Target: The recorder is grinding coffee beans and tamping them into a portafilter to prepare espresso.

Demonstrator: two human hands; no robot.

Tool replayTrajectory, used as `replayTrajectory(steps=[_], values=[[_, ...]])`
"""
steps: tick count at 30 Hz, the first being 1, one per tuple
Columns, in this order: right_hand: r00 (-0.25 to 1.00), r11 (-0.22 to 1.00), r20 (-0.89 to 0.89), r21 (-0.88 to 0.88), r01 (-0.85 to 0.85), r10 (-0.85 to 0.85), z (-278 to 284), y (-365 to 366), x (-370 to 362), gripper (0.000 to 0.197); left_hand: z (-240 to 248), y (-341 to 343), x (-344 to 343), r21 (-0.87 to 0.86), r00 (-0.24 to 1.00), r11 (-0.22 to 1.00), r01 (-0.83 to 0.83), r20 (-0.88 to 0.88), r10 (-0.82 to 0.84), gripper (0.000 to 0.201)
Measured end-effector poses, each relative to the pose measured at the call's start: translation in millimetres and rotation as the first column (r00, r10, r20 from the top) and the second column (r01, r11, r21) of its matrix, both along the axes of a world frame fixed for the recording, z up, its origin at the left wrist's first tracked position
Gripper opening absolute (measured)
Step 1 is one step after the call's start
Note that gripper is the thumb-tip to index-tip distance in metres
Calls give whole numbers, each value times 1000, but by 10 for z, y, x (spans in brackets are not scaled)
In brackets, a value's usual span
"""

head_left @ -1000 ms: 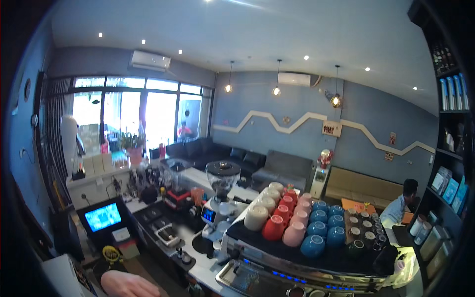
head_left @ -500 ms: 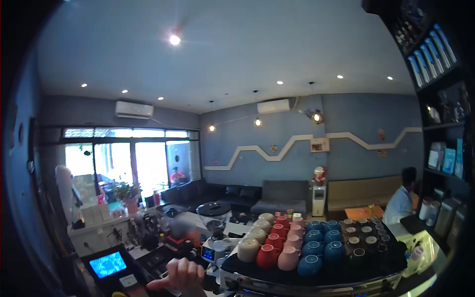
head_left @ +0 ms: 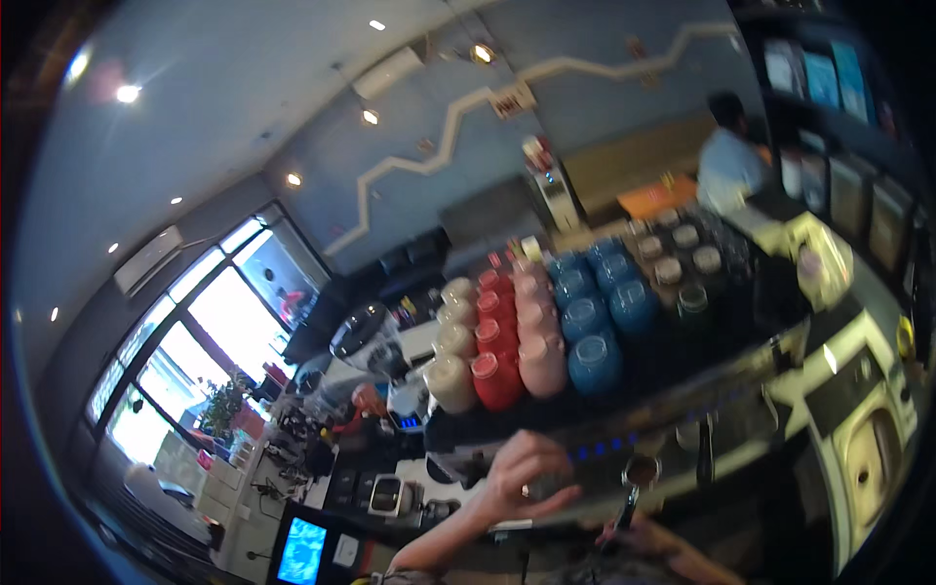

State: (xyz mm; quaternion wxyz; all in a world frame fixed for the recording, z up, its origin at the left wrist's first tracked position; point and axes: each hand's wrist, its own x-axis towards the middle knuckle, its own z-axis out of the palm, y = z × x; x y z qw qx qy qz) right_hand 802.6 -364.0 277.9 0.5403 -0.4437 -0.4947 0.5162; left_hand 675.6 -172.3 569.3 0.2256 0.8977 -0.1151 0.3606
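Note:
My right hand (head_left: 645, 538), low in the view, is closed round the dark handle of a portafilter (head_left: 630, 507). Brown coffee grounds (head_left: 641, 472) show in its round metal basket, which sits in front of the espresso machine (head_left: 546, 429). My left hand (head_left: 526, 478) is raised to the left of the portafilter, close to the machine's front. Its fingers are bent and the thumb stands apart; I see nothing held between them. Another portafilter's dark handle (head_left: 704, 450) hangs at the machine, right of the basket.
Upturned cream, red (head_left: 497, 378), pink and blue cups (head_left: 595, 363) stand in rows on the machine. A sink (head_left: 871, 468) lies at the right. At lower left are a lit screen (head_left: 302, 551) and a grinder (head_left: 405, 400). A person (head_left: 731, 161) sits beyond the counter.
The view has tilted and swung right and down. One hand showed earlier at the lower edge; now both show by the machine's front, and the portafilter in my right hand has come into view.

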Motion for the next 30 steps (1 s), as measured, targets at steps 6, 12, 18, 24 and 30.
replayTrajectory(steps=[6, 12, 18, 24, 30], values=[[954, 957, -88, 17, 289, -287, -213, 113, -103, 29, -304, -37, 469, 281, 932, 901, -332, -49, 359, 52], [880, 957, -406, -246, 153, -245, 188, 54, -276, 47, -641, -45, 559, 328, 878, 846, -420, -88, 470, 83], [920, 948, -335, -302, 100, -204, 76, 66, -329, 37, -837, -123, 635, 346, 817, 780, -521, -62, 573, 95], [862, 982, -481, -167, 85, -156, -211, 424, -326, 33, -834, -99, 693, 308, 817, 789, -532, -60, 574, 93], [906, 966, -347, -171, 194, -243, -27, 655, -305, 29, -862, -151, 724, 278, 811, 788, -550, -49, 583, 93]])
